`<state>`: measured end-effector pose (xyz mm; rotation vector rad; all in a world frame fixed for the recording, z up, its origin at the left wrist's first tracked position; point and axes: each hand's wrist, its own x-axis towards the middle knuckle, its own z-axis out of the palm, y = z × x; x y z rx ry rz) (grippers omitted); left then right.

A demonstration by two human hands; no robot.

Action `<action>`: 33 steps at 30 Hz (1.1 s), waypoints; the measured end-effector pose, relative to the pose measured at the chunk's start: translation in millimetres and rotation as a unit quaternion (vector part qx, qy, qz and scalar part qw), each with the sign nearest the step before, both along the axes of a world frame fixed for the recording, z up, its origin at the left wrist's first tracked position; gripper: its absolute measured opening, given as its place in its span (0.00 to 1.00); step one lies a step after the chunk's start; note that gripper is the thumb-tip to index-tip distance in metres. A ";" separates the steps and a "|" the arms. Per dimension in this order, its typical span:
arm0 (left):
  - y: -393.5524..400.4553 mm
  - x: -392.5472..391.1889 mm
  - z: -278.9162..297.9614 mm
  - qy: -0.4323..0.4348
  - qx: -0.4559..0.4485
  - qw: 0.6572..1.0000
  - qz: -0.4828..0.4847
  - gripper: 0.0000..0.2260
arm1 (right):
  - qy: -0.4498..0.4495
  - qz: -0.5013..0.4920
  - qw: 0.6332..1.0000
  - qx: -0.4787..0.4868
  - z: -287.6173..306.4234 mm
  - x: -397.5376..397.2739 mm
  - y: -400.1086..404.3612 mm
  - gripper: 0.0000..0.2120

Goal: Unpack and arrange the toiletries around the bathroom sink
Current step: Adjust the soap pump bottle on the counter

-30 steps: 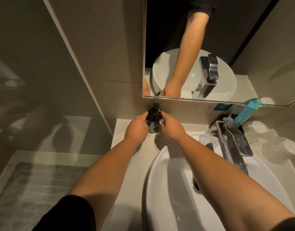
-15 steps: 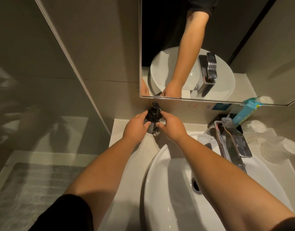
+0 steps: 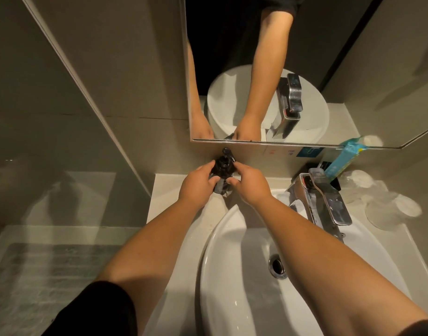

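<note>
A dark pump bottle (image 3: 53, 169) stands upright on the pale counter's far left corner, left of the white sink (image 3: 222, 275).
</note>
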<state>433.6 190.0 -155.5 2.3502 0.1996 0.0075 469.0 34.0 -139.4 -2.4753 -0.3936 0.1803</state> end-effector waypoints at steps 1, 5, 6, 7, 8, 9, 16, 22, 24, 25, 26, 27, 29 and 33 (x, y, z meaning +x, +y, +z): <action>-1.4 0.9 -0.4 0.001 -0.001 1.000 -0.001 0.22 | 0.003 -0.005 1.000 0.002 0.2 -0.6 -1.0 0.19; -10.3 6.2 -0.8 0.002 0.003 1.000 -0.020 0.22 | 0.014 -0.029 0.999 -0.005 2.5 -3.2 -8.0 0.18; -14.3 7.5 -1.4 0.001 0.002 1.000 -0.025 0.22 | 0.018 -0.036 0.999 -0.011 3.2 -3.5 -10.7 0.18; -18.3 8.7 -2.4 0.000 0.000 1.000 -0.029 0.22 | 0.023 -0.045 0.999 -0.019 4.2 -3.6 -13.0 0.18; -22.0 9.8 -3.4 -0.001 -0.002 1.000 -0.031 0.22 | 0.029 -0.054 0.998 -0.028 5.4 -3.6 -15.0 0.17; -25.4 11.2 -4.3 -0.003 -0.002 0.999 -0.032 0.22 | 0.033 -0.063 0.997 -0.037 6.8 -3.1 -16.9 0.15; -54.2 22.3 -6.0 -0.018 -0.017 0.998 -0.052 0.22 | 0.069 -0.130 0.986 -0.072 17.7 1.4 -30.9 0.15; -59.4 24.5 -9.5 -0.020 -0.017 0.998 -0.051 0.22 | 0.086 -0.165 0.981 -0.061 18.1 1.8 -29.0 0.15; -60.0 24.2 -10.4 -0.022 -0.018 0.998 -0.048 0.22 | 0.088 -0.171 0.979 -0.059 18.3 0.7 -28.2 0.15; -60.6 24.1 -10.7 -0.020 -0.019 0.999 -0.046 0.22 | 0.089 -0.173 0.979 -0.060 18.5 0.2 -28.1 0.15; -61.1 24.2 -11.2 -0.019 -0.021 0.999 -0.045 0.22 | 0.089 -0.174 0.979 -0.061 18.8 -0.1 -27.8 0.16; -61.6 24.3 -11.8 -0.018 -0.024 0.999 -0.044 0.22 | 0.089 -0.175 0.979 -0.062 19.1 -0.4 -27.8 0.16; -62.7 24.7 -12.5 -0.016 -0.025 0.999 -0.045 0.22 | 0.086 -0.177 0.978 -0.067 19.3 -1.0 -27.9 0.16; -63.9 25.0 -13.5 -0.016 -0.026 0.999 -0.044 0.22 | 0.085 -0.181 0.977 -0.079 19.6 -2.0 -26.7 0.17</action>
